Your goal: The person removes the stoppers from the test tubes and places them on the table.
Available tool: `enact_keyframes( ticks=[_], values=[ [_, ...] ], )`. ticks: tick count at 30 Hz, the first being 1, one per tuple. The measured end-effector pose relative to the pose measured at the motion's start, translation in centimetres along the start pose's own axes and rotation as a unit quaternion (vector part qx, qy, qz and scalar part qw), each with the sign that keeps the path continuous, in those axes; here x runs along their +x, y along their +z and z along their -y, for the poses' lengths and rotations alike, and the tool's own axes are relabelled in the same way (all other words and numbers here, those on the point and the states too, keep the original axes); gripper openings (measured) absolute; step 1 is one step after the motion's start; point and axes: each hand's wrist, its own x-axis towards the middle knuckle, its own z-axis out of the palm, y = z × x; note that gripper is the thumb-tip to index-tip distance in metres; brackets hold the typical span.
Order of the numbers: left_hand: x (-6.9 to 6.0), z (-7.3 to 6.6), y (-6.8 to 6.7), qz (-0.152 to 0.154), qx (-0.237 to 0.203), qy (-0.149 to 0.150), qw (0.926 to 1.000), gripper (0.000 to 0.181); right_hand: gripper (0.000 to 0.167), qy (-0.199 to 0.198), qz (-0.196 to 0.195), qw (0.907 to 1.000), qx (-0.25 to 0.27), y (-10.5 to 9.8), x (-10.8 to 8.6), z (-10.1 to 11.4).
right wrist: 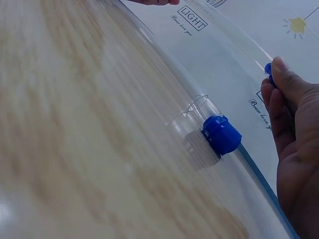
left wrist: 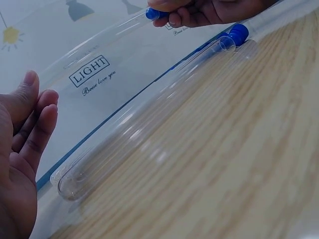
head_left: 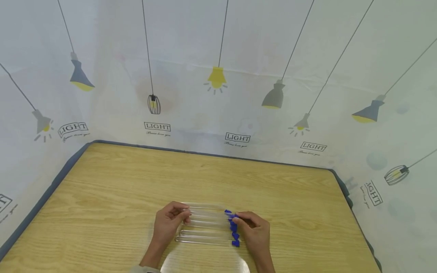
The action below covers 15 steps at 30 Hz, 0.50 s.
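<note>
A clear test tube is held up between both hands above the table. My left hand pinches its far left end between thumb and fingers. At the tube's other end, my right hand pinches the blue cap, which the fingers partly cover. How tightly that cap sits cannot be seen. Beneath and in front of the held tube, several more clear test tubes lie side by side on the wood. Loose-looking blue caps cluster at their right ends; one ribbed cap shows close up in the right wrist view.
The wood-grain table carries the tubes near its front edge. A pale curtain printed with hanging lamps surrounds the back and sides. Dark blue edging runs along the table's far side. Bright reflections show on the wood near the front.
</note>
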Motion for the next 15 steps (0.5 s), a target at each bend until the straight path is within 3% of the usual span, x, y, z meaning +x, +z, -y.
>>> enact_keyframes(
  ticks=[15],
  values=[
    [0.02,-0.26,-0.09,0.015,0.0,0.0,0.9999,0.015,0.016,0.025,0.046,0.9986,0.003,-0.92,-0.1,-1.08]
  ],
)
